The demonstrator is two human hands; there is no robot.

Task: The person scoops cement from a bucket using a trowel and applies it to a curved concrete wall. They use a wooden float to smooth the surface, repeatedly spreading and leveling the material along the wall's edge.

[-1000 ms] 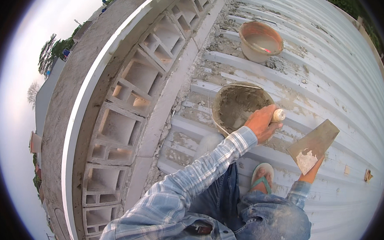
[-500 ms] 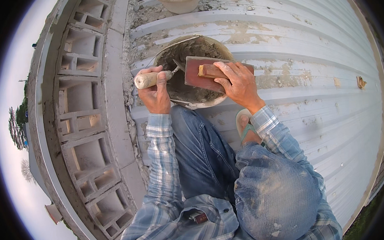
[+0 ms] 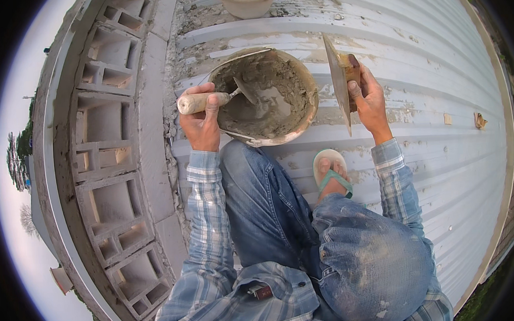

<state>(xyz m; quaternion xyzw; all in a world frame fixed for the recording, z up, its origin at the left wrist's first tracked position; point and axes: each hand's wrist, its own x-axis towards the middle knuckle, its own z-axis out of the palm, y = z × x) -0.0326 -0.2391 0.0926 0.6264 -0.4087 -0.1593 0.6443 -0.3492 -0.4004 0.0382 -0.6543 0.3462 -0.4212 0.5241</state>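
Beyond the denim-clad knee (image 3: pixel 376 264), the left hand (image 3: pixel 201 128) has its fingers closed around a trowel (image 3: pixel 224 97), its blade in the mortar (image 3: pixel 280 110) of a bucket (image 3: pixel 312 98) on ribbed roofing (image 3: pixel 422 124), while the right hand (image 3: pixel 373 108), fingers wrapped on its handle, holds a float (image 3: pixel 338 82) edge-up beside it, a second bucket (image 3: pixel 247 7) standing farther off.

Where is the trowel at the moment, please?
In the head view, left of centre, the left hand holds the trowel by its handle, its blade pointing into the bucket of grey mortar.
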